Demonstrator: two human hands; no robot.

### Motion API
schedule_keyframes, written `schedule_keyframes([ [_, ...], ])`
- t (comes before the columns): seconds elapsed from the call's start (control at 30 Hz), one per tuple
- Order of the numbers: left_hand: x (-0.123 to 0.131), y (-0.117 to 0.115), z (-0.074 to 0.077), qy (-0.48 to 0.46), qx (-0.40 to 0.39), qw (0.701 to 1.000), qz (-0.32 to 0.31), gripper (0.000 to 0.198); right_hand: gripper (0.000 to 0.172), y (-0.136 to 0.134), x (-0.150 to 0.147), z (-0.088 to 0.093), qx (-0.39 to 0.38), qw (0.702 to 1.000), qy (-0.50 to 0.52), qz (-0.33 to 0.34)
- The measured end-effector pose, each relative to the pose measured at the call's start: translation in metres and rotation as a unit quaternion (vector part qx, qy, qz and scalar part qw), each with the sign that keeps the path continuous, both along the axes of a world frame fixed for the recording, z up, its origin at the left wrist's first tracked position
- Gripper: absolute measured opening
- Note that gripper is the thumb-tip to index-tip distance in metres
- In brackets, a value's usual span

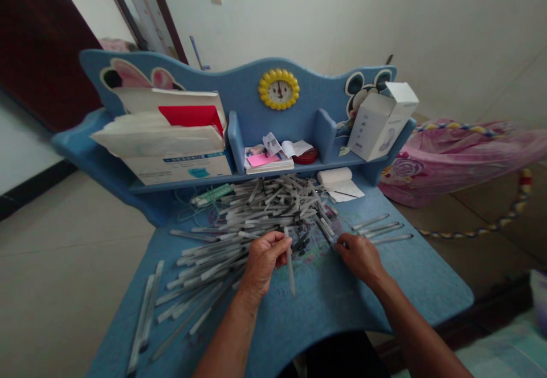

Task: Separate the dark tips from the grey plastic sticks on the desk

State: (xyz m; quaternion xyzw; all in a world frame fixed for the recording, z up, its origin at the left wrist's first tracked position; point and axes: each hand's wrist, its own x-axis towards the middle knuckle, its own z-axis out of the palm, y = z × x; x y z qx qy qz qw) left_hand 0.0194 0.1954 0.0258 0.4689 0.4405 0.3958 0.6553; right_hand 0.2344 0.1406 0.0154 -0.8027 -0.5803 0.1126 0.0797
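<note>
My left hand (265, 255) pinches a translucent pen barrel (290, 270) near its upper end, and the barrel slants down toward me over the desk. My right hand (361, 257) is closed, fingertips down at the near end of a few dark-tipped pens (323, 227); what they grip, if anything, is too small to tell. Just right of my left hand are small black pen caps (301, 242). Beyond both hands lies a big heap of grey-white pen parts (273, 198). More barrels (205, 264) fan out to the left.
Several pens (382, 229) lie apart on the blue desk (431, 275) at right. A tissue roll (335, 176) stands behind the heap. The shelf holds a mask box (183, 167), papers (267, 164) and a white carton (380, 124). Two barrels (147, 309) lie near the left edge.
</note>
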Motion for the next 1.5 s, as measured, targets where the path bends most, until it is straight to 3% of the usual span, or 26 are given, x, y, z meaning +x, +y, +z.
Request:
schedule_keyframes([
  [0.17,0.001,0.000,-0.002,0.019,-0.002,1.000,-0.006,0.020,0.022,0.006,-0.020,0.000,-0.042,0.998,-0.046,0.008],
  [0.37,0.001,-0.002,0.000,0.015,-0.005,1.000,-0.008,0.021,0.021,0.007,-0.021,0.001,-0.044,0.999,-0.014,0.015],
  [0.53,0.003,-0.005,0.002,0.012,-0.030,0.998,-0.051,0.020,0.018,-0.007,-0.021,0.008,0.030,0.988,0.150,0.016],
  [0.7,0.010,-0.012,0.002,-0.006,-0.065,0.991,-0.119,0.018,0.018,-0.032,-0.035,0.010,0.066,0.940,0.334,-0.018],
  [0.87,0.015,-0.018,-0.001,-0.034,-0.102,0.980,-0.169,0.022,0.018,-0.052,-0.057,0.007,0.026,0.887,0.460,-0.032],
  [0.97,0.013,-0.019,0.001,-0.032,-0.086,0.980,-0.179,0.021,0.020,-0.055,-0.063,0.003,0.002,0.860,0.510,-0.028],
  [1.07,0.009,-0.019,0.006,-0.038,-0.073,0.979,-0.189,0.020,0.024,-0.050,-0.061,0.004,0.001,0.827,0.562,-0.019],
  [1.2,0.006,-0.020,0.008,-0.050,-0.077,0.969,-0.231,0.020,0.031,-0.032,-0.053,0.014,0.059,0.787,0.614,-0.025],
  [1.33,0.006,-0.021,0.007,-0.073,-0.086,0.960,-0.255,0.018,0.030,-0.012,-0.053,0.022,0.049,0.743,0.666,-0.035],
  [1.5,0.007,-0.021,0.007,-0.094,-0.081,0.963,-0.241,0.018,0.028,-0.007,-0.057,0.020,0.042,0.719,0.691,-0.055],
])
